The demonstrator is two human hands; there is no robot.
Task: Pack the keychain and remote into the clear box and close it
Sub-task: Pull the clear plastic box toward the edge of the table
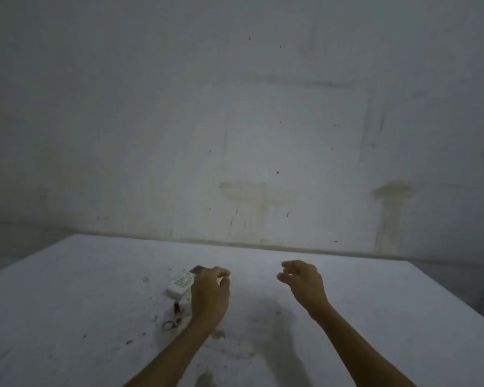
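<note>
Both hands hover above a white, speckled desk [95, 289] whose far edge runs just before a stained wall [235, 121]. The left hand [210, 294] is loosely curled with fingers bent, holding nothing, and partly covers the right end of the white remote [180, 284], which lies angled on the desk. Just nearer the camera, beside the left wrist, lies the keychain [173, 319], its ring flat on the surface. The right hand [302, 280] is well apart to the right, fingers half-curled and empty. Between and right of the hands the desk surface is bare. No clear box shows in view.
</note>
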